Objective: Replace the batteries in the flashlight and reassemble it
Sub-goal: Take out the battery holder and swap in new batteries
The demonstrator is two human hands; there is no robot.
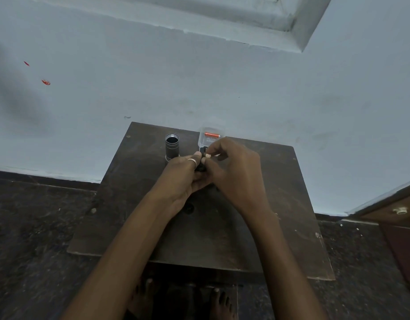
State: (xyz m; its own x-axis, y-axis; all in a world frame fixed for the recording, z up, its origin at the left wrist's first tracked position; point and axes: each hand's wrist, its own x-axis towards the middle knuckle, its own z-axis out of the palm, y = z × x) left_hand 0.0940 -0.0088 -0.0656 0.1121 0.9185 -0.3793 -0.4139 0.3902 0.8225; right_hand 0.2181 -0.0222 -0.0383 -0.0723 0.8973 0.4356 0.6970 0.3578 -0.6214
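The dark flashlight body [172, 147] stands upright and open at the far left of the small table [153, 227]. My left hand [184, 179] grips a small black battery holder [202, 166] above the table's middle. My right hand [231, 167] pinches a battery [208, 155] at the holder's top, its metal end facing me. Most of the holder is hidden by my fingers. A clear plastic box [211, 137] behind my hands holds an orange battery [212, 134].
A small round black cap-like part [189, 207] lies on the table under my left wrist. The table stands against a pale wall on a dark floor. A wooden cabinet with a knob [400, 210] is at the right. My bare feet show below the table's near edge.
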